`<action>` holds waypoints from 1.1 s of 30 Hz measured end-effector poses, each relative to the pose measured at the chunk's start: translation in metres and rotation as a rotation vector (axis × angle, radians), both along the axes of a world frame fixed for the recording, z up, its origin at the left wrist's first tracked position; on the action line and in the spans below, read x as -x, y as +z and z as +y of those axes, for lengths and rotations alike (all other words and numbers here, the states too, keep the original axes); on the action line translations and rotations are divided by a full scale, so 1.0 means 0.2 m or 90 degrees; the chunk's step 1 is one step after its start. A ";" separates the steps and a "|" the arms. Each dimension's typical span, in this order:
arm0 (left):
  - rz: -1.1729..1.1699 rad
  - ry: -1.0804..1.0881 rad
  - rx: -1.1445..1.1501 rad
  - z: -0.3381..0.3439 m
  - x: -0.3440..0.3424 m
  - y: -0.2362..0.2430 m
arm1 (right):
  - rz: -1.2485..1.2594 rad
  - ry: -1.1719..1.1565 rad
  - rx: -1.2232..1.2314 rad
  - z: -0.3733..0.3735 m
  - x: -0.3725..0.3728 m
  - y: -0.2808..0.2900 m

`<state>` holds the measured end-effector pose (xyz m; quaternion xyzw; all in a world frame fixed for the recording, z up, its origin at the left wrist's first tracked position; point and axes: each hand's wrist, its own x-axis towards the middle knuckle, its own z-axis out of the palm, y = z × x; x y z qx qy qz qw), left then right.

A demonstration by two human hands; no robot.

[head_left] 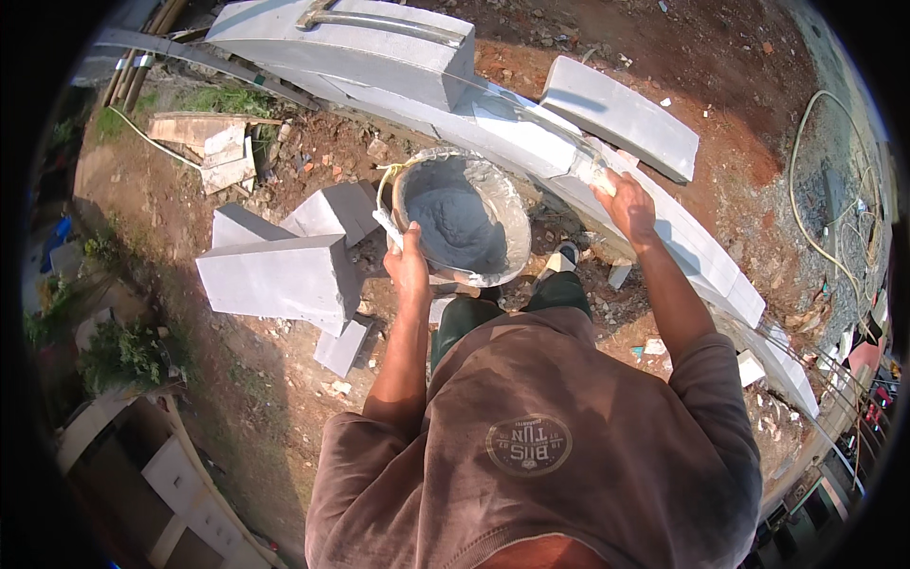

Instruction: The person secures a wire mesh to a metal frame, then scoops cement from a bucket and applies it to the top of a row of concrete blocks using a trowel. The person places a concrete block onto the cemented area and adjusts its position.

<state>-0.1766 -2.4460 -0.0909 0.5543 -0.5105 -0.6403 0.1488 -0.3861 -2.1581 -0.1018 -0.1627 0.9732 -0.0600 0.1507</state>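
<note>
Brown-shirted worker's left hand [408,267] grips the mortar-filled grey pan [464,216] by its rim; right hand [624,201] rests flat on a partly laid wall of grey blocks [531,142], loose blocks [284,270] waiting.

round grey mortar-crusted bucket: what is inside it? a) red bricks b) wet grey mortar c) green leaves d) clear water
b, the round grey mortar-crusted bucket holds a smooth mass of wet grey mortar, while the left hand grips a pale tool at its rim and the right hand rests on the row of light grey blocks.
</note>
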 end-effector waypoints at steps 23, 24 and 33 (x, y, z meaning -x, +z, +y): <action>-0.032 -0.086 0.065 0.30 0.03 0.24 | -0.519 0.111 0.141 -0.22 -0.36 -0.04; -0.051 -0.082 0.015 0.30 0.02 0.24 | -0.608 0.057 0.159 -0.18 -0.32 0.02; -0.021 -0.006 -0.020 0.39 0.06 0.17 | -0.499 -0.079 0.207 0.14 0.03 0.21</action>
